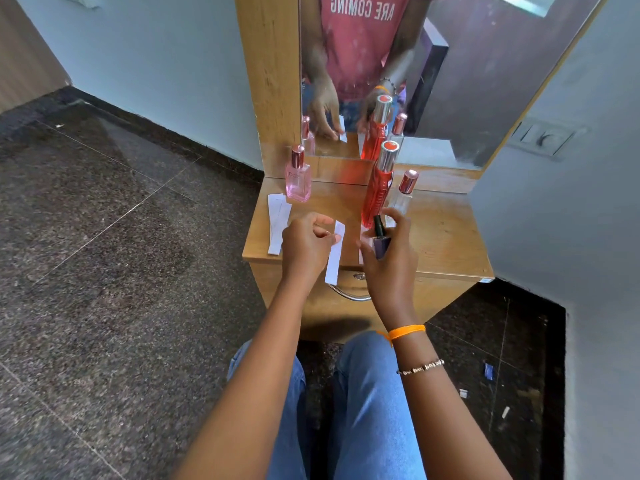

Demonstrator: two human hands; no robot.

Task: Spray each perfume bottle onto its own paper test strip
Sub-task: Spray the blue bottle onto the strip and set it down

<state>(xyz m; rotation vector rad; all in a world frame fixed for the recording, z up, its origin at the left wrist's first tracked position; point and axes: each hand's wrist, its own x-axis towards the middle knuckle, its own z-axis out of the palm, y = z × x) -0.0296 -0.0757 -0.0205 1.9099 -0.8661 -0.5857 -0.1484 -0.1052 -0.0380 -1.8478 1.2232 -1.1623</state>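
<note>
A small purple perfume bottle (381, 239) with a black top is held above the front edge of the wooden dressing table (446, 237), its top turned toward a paper test strip (335, 252), apparently ready for a spray. The right hand (389, 251) is curled around the bottle; the left hand (306, 242) pinches the strip upright just beside it.

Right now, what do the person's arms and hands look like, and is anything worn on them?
Both forearms are bare, no sleeves or gloves in view. The left hand shows no jewellery. Below the right hand, the wrist carries an orange thread band, and lower on the forearm a thin beaded bracelet. No rings can be made out.
</note>
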